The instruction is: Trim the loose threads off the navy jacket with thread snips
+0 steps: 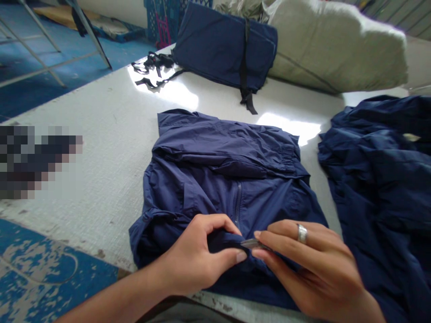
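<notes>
A navy zip-front jacket [208, 193] lies folded on the table before me, an elasticated cuff showing at its right side. Near its lower edge, my left hand [198, 255] pinches a fold of the fabric between thumb and forefinger. My right hand [313, 264], with a silver ring on one finger, grips small metal thread snips [249, 243]. Their pointed tip touches or nearly touches the pinched fold; the rest of the tool is hidden by my fingers. The jacket's zipper runs just above both hands.
More navy garments [380, 179] are heaped on the right of the white table [101, 157]. At the back are a strapped navy bundle [215, 49], black straps [155, 67] and a large pale sack [336, 49]. A pixelated dark patch [30, 161] covers something at left.
</notes>
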Tool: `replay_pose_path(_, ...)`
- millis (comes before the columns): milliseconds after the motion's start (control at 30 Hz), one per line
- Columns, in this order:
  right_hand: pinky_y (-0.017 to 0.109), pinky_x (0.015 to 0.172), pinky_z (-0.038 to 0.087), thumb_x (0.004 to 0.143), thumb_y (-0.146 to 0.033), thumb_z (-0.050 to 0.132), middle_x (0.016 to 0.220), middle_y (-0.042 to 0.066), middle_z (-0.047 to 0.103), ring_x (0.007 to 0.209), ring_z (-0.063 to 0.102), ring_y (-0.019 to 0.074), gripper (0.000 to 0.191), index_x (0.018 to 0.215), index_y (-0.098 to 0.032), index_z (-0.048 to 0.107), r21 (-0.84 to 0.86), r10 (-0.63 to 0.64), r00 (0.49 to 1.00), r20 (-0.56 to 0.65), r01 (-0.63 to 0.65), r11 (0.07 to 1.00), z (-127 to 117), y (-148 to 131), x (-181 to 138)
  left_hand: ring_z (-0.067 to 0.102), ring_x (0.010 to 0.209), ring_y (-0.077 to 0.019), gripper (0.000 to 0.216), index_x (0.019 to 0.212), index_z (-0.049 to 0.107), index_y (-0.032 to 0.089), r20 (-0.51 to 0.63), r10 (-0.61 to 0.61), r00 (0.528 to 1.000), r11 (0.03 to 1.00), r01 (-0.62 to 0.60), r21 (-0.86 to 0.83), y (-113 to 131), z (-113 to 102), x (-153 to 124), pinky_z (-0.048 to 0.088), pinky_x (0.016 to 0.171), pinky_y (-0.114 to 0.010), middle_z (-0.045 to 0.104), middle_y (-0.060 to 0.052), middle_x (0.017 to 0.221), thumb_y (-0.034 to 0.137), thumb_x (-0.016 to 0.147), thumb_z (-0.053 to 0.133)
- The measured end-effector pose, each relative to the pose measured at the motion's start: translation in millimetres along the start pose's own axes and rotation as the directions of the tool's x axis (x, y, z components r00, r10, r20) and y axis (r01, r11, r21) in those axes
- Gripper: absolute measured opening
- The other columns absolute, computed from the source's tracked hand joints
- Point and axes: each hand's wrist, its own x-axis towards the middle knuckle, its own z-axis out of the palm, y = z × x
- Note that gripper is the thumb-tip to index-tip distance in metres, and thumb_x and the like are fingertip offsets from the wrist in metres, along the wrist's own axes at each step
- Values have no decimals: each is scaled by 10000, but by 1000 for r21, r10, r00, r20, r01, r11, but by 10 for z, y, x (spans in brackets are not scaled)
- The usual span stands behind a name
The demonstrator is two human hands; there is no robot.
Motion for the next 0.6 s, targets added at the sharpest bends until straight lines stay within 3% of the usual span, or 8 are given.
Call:
replay_pose_path(400,256,589,508,940,-62,669,787,33,725,620,675,120,137,1044,-149,690,-30,2,999,37,-1,1000,-23,11,-23,666,920,-241,181,887,723,171,-11,-2,1000,1000,2,-8,-22,1,-21,491,884,-344,742,-57,930,288,776,806)
replay_pose_path(600,279,619,550,937,-57,678,804,49,740,657,701,147,152,1068,-132,699,-87,-38,999,-8,38,995,1,14,-50,660,903,-235,172,871,717,176,-11,-9,1000,1000,9,-2,-15,3,-1,485,875,-343,736,-50,910,289,771,798)
